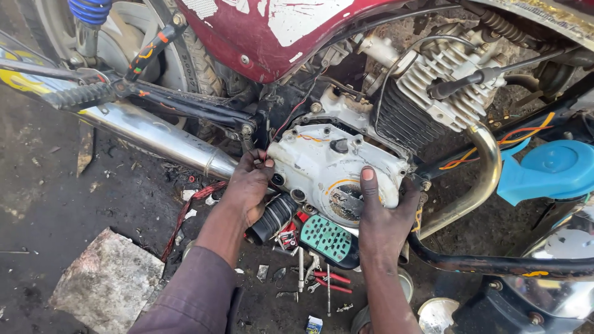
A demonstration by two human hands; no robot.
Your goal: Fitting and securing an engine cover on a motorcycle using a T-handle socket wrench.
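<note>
Oily dirt ground (55,204) — scattered tools (322,278), flat stone slab (108,281) beside motorcycle engine cover (322,167)

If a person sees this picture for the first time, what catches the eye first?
Both hands press on the pale engine side cover at the centre: the left hand at its left edge, the right hand on its lower right. Above hangs the dark red bodywork, and a bright blue plastic part sits at right.

Single head-worn view, looking down, close over a motorcycle engine (346,167) and oily ground (74,204).
</note>
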